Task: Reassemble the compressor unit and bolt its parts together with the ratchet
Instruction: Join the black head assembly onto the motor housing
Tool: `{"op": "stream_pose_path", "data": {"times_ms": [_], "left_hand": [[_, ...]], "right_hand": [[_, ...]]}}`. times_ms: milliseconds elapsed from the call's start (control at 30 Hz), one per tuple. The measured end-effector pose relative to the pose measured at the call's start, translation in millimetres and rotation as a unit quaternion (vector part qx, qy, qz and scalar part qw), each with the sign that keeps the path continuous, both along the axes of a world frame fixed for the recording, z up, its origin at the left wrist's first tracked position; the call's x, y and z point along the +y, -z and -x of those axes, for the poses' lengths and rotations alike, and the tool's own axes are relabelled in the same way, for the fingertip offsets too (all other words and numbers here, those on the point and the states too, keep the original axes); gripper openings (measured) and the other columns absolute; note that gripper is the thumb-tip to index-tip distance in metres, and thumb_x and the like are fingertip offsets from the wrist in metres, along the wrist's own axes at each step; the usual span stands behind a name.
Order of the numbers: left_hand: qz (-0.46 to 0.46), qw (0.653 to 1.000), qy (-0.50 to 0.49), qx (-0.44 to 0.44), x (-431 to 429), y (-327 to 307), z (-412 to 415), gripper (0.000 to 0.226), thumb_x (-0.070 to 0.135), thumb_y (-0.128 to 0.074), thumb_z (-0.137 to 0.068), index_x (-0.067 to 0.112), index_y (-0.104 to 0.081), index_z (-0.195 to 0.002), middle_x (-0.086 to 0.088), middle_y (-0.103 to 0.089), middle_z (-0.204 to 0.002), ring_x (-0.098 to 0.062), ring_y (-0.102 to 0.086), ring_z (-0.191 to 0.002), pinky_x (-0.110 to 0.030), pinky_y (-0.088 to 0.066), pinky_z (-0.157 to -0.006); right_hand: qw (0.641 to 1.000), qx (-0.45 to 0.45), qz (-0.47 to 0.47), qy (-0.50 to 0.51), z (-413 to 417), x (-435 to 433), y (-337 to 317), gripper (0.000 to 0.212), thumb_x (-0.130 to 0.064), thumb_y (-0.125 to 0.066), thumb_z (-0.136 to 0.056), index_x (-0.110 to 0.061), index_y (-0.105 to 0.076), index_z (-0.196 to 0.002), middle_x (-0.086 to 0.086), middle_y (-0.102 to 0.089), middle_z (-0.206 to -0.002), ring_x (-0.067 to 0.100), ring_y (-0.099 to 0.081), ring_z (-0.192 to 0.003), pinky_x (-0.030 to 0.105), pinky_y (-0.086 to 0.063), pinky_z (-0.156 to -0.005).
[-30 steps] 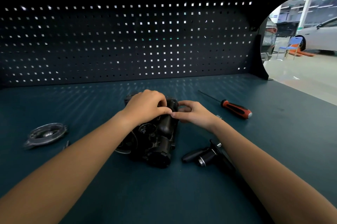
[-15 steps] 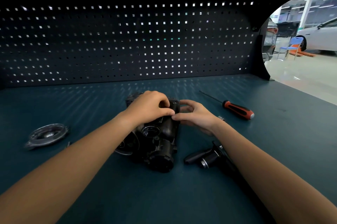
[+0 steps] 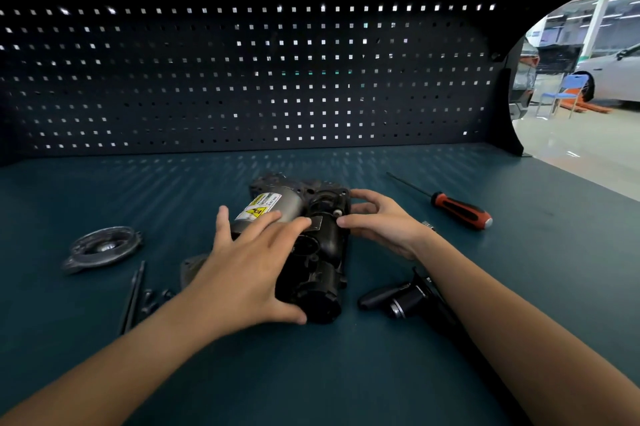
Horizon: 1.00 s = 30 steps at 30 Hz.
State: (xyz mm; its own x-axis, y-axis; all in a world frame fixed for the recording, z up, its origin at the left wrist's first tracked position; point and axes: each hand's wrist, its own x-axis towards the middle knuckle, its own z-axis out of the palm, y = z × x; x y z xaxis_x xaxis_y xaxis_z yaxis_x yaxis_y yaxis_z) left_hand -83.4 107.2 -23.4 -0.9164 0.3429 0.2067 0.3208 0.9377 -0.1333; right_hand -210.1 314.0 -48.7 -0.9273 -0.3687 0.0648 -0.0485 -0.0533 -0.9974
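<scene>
Far left on the teal surface: round metal cover plate, then a thin rod and loose bolts. Left hand lies spread over the compressor unit mid-surface, fingers straight, hiding its near-left side. Right hand relaxed, fingertips touching the unit's right flank. Ratchet just right of the unit, partly under the right forearm. Red-handled screwdriver farther back, apart
</scene>
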Motion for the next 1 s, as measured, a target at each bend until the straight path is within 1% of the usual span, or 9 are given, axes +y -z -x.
{"op": "stream_pose_path", "data": {"times_ms": [67,133,167,267,333,500,633,767,1000], "left_hand": [[-0.02,0.998,0.033,0.054,3,2,-2,0.112,0.072,-0.067,-0.052,0.023,-0.021,-0.142,0.006,-0.038,-0.141,-0.005,-0.021,-0.138,-0.062,0.003,-0.106],[-0.022,0.991,0.067,0.11,2,4,-3,0.104,0.068,-0.075,-0.041,0.015,-0.05,-0.127,0.002,-0.062,-0.116,-0.011,-0.053,-0.119,-0.064,-0.016,-0.098],[-0.029,0.991,0.072,0.109,1,5,-2,0.101,0.065,-0.076,-0.041,0.016,-0.052,-0.125,0.003,-0.063,-0.113,-0.011,-0.053,-0.119,-0.064,-0.014,-0.098],[-0.074,0.993,0.057,0.068,1,8,-1,0.097,0.062,-0.069,-0.058,0.028,-0.028,-0.14,0.012,-0.043,-0.133,0.0,-0.02,-0.131,-0.052,0.012,-0.107],[-0.058,0.995,0.05,0.06,0,9,2,0.096,0.062,-0.065,-0.064,0.035,-0.017,-0.142,0.019,-0.031,-0.135,0.004,-0.013,-0.13,-0.052,0.012,-0.109],[-0.049,0.997,0.046,0.036,-1,3,2,0.094,0.059,-0.067,-0.067,0.038,-0.013,-0.142,0.022,-0.027,-0.135,0.004,-0.012,-0.13,-0.051,0.012,-0.11],[-0.061,0.997,0.044,0.03,-3,-1,5,0.094,0.06,-0.067,-0.065,0.039,-0.013,-0.139,0.024,-0.028,-0.132,0.005,-0.013,-0.129,-0.045,0.014,-0.111],[-0.068,0.997,0.039,0.022,-2,-3,8,0.095,0.062,-0.068,-0.063,0.04,-0.013,-0.137,0.023,-0.03,-0.128,0.004,-0.016,-0.127,-0.043,0.015,-0.111],[-0.071,0.997,0.035,0.005,-7,-5,10,0.095,0.064,-0.068,-0.063,0.045,-0.009,-0.134,0.029,-0.028,-0.121,0.005,-0.026,-0.126,-0.045,0.014,-0.111]], "right_hand": [[1.0,0.011,0.002,0.003,0,0,1,0.048,-0.007,-0.075,-0.073,-0.021,-0.053,-0.113,0.007,-0.066,-0.106,0.017,-0.067,-0.095,0.027,-0.053,-0.083],[1.0,0.024,-0.008,0.016,0,-1,1,0.051,-0.013,-0.078,-0.07,-0.023,-0.054,-0.113,0.006,-0.066,-0.106,0.018,-0.067,-0.098,0.032,-0.052,-0.089],[0.999,0.03,-0.017,0.021,1,-1,1,0.053,-0.016,-0.079,-0.069,-0.024,-0.053,-0.114,0.005,-0.066,-0.107,0.019,-0.066,-0.1,0.035,-0.05,-0.093],[0.999,0.036,-0.023,0.023,3,-1,2,0.047,-0.019,-0.08,-0.069,-0.028,-0.055,-0.108,0.004,-0.067,-0.106,0.02,-0.065,-0.102,0.039,-0.049,-0.096],[0.999,0.032,-0.022,0.019,3,0,2,0.044,-0.017,-0.078,-0.072,-0.028,-0.055,-0.108,0.003,-0.066,-0.107,0.019,-0.064,-0.103,0.038,-0.048,-0.096],[0.999,0.036,-0.02,0.01,2,2,1,0.037,-0.013,-0.075,-0.075,-0.029,-0.056,-0.104,0.001,-0.068,-0.103,0.017,-0.065,-0.1,0.034,-0.05,-0.092],[0.99,0.093,-0.097,0.041,0,4,-5,0.04,-0.028,-0.078,-0.072,-0.037,-0.056,-0.104,-0.011,-0.064,-0.103,0.001,-0.061,-0.098,0.021,-0.046,-0.079],[0.984,0.125,-0.105,0.067,1,5,-7,0.047,-0.027,-0.08,-0.068,-0.031,-0.057,-0.108,-0.008,-0.061,-0.108,0.006,-0.06,-0.102,0.021,-0.046,-0.085],[0.982,0.135,-0.114,0.064,0,2,-7,0.054,-0.027,-0.076,-0.074,-0.014,-0.055,-0.122,-0.001,-0.063,-0.11,0.011,-0.06,-0.103,0.018,-0.046,-0.085]]}}
